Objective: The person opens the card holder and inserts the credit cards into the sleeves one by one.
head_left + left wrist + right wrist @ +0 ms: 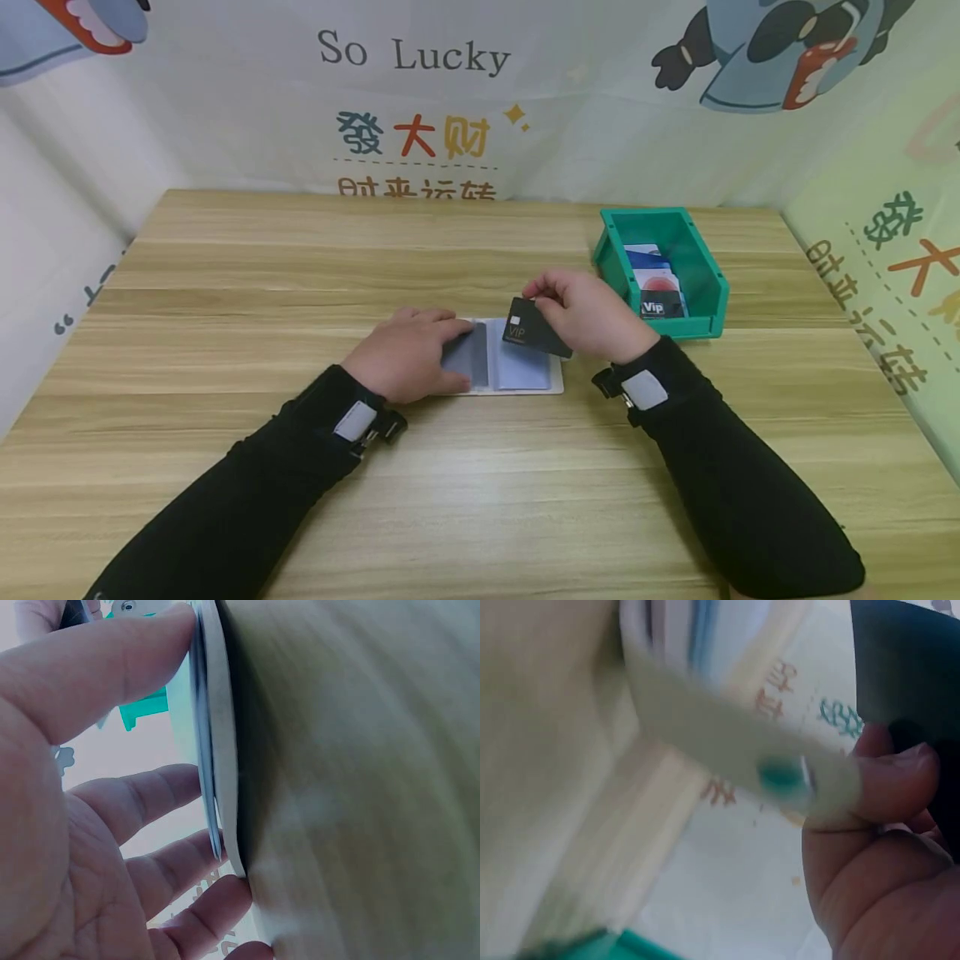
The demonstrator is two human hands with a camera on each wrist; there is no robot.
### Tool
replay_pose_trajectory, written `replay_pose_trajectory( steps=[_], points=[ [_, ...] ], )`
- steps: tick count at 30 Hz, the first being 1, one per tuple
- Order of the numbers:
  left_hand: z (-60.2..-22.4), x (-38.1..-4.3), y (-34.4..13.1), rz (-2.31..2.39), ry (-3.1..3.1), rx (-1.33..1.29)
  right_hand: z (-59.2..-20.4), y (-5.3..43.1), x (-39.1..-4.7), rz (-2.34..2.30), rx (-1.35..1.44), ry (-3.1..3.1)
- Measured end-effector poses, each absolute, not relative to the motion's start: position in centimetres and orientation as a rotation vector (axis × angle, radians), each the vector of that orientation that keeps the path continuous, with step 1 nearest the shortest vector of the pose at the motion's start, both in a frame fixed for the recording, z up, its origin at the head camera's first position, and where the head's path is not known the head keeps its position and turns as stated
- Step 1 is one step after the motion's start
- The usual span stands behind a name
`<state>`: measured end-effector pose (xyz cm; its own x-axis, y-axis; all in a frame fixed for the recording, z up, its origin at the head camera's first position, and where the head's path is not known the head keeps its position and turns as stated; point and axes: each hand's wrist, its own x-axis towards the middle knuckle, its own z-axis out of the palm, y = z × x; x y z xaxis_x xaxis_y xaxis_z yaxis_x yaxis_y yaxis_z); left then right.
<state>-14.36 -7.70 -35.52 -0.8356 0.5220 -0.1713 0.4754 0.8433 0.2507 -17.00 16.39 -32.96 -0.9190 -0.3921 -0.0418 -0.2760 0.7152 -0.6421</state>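
An open card holder [556, 385] with a pale cover and clear and grey sleeves lies on the table. My left hand [408, 354] rests on its left half, fingers spread; in the left wrist view the thumb and fingertips press along the sleeves [204, 742] and cover edge. Above the right half, my right hand [592, 312] pinches a black VIP card [525, 327] by its upper right side, tilted. In the right wrist view the black card [904, 667] sits beyond the thumb, near a blurred pale strap [705, 724] with a shiny round spot.
Just right of my right hand stands a green bin [708, 287] holding several cards [658, 279], one marked Vip. The wooden table [487, 483] reaches back to a printed white cloth [247, 108], which also hangs at both sides.
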Motion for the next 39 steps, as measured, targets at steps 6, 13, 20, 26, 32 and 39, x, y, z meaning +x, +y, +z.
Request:
replay_pose_trajectory(
  steps=[6,13,20,26,32,39],
  points=[
    [-35.6,-14.4,-7.7,0.29,2.79,0.766,-33.7,15.2,-16.7,-0.938,-0.561,2.705],
    [-35.5,-14.4,-7.7,0.301,2.792,0.768,-34.3,14.9,-16.6,-0.877,-0.54,2.68],
    [-35.4,-14.4,-7.7,0.294,2.786,0.761,-34.2,14.9,-16.5,-0.824,-0.553,2.636],
    [-35.5,-14.3,-7.7,0.286,2.785,0.765,-34.4,14.7,-16.5,-0.88,-0.499,2.683],
    [-35.6,-14.4,-7.8,0.278,2.784,0.772,-34.5,14.3,-16.3,-0.863,-0.492,2.747],
    [-35.6,-14.4,-7.9,0.276,2.784,0.789,-34.9,13.3,-16.0,-0.836,-0.544,2.831]
  ],
)
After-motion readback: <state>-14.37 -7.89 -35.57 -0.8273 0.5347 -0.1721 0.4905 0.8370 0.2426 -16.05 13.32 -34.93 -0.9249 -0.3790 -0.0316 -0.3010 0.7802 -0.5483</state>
